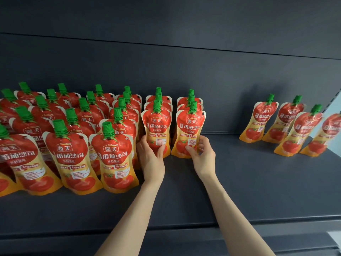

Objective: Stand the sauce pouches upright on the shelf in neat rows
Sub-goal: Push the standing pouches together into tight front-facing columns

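pouch in my left: sauce pouch L [156,126], green cap up, upright, front of a short column with more pouches right behind it; base looks to be down on the shelf, though my hand partly hides it
pouch in my right: sauce pouch R [190,129], also upright, front of the next column over, just beside pouch L with a narrow gap between them
left hand [151,158]: grasping pouch L low down, thumb across its front, fingers wrapped behind
right hand [202,156]: grasping pouch R at the lower right edge, thumb on the front, fingers curled round the side
step (my read): seating both front pouches in line, squaring them up
done: stocked block [73,156] to the left, several columns standing, running further forward than my two columns; a bit fanned by the wide lens, so I can't judge how straight they are
left: my two columns are shorter than the block and need more in front; loose group [285,122] of four at far right stands leaning and staggered, well apart from the rest
shelf [239,182]: dark grey deck, bare stretch between my hands and the loose group
behind: back panel [184,71], dark, plain
progress guess: past halfway, not finished
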A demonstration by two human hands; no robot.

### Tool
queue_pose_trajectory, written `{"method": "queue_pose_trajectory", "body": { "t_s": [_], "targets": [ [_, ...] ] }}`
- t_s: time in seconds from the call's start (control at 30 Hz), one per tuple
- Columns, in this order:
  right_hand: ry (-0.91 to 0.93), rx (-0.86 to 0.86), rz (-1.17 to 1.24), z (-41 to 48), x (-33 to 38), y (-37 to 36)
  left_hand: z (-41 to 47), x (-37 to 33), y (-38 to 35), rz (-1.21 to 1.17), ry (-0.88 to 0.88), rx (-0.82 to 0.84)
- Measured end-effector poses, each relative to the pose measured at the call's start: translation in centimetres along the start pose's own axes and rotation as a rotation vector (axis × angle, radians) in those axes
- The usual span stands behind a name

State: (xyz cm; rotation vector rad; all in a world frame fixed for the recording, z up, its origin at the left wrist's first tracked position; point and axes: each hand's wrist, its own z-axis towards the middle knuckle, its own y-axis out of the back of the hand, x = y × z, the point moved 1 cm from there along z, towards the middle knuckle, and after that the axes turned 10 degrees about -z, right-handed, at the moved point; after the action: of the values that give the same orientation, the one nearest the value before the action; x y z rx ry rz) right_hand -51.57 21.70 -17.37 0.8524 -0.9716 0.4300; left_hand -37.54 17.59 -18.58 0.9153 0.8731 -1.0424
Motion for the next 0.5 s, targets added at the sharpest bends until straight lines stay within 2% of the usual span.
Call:
{"method": "queue_pose_trajectory", "body": {
  "t_s": [0.5],
  "targets": [
    [-0.018,0.031,0.008,0.07,-0.20,0.08,-0.26,-0.13,0.23,0.029,-0.016,0.023]
  ]
}}
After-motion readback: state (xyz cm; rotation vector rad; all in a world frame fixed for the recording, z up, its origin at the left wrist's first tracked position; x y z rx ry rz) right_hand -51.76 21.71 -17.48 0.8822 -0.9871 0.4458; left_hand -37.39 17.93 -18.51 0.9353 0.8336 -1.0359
